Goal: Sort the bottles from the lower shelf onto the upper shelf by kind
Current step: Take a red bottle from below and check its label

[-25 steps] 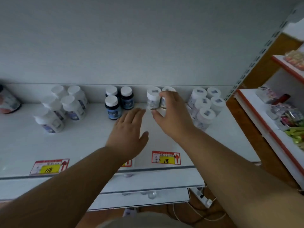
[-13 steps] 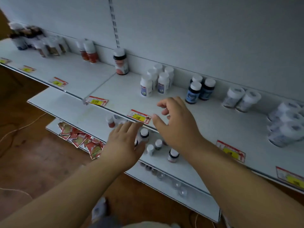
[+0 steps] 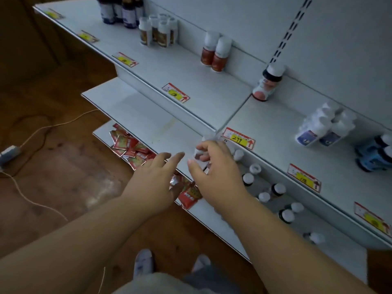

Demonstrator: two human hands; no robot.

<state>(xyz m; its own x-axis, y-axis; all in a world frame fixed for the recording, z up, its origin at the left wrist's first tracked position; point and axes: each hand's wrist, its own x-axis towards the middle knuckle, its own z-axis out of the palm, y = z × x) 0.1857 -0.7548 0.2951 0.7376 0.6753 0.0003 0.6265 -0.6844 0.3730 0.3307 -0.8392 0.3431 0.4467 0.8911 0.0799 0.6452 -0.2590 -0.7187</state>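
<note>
2 hands hover below the 299 price tag [image 3: 238, 138]: left hand [image 3: 156, 183] fingers straight, holding nothing; right hand [image 3: 216, 166] fingers curl around a small white-capped bottle [image 3: 199, 154].

upper shelf [image 3: 191, 81]: grouped bottles standing by its back wall, price tags on its edge | lower shelf [image 3: 148, 126]: scattered small bottles [image 3: 265, 196] | bottom shelf: red sachets [image 3: 127, 145]

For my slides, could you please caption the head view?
Right hand reaches a white-capped bottle on the lower shelf; left hand hovers open.
</note>
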